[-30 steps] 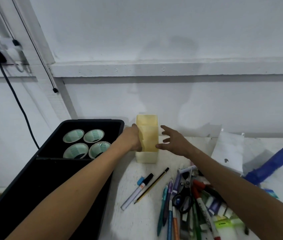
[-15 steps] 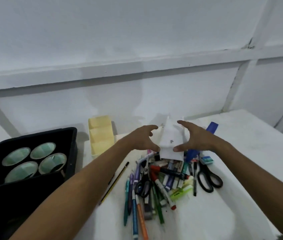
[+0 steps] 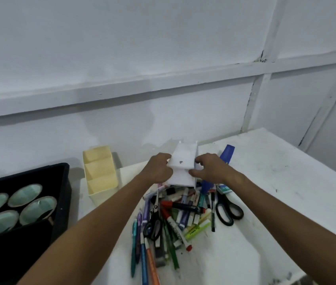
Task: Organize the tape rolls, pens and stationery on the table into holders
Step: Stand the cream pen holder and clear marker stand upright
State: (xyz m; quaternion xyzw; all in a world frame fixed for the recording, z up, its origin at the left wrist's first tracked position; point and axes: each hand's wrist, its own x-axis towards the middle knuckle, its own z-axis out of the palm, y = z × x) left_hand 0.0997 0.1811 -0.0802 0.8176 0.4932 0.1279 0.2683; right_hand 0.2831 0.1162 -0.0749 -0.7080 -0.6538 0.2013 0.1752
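Observation:
A white box-shaped holder (image 3: 183,161) stands at the back of the table, behind a heap of pens and markers (image 3: 175,214). My left hand (image 3: 160,167) grips its left side and my right hand (image 3: 210,167) grips its right side. A yellow compartment holder (image 3: 100,171) stands upright to the left, apart from both hands. Several tape rolls (image 3: 15,206) sit in a black tray (image 3: 64,182) at the far left. Two pairs of scissors lie in the heap, one black pair (image 3: 227,208) at its right and another pair (image 3: 153,225) among the pens.
A blue object (image 3: 225,155) lies behind my right hand, partly hidden. A small eraser-like box (image 3: 223,189) lies by the scissors. The white table (image 3: 276,182) stretches right to an edge. A white wall stands close behind everything.
Both hands left the yellow holder, moved right and closed on the sides of the white holder. My view turned right, so the black tray now sits at the far left.

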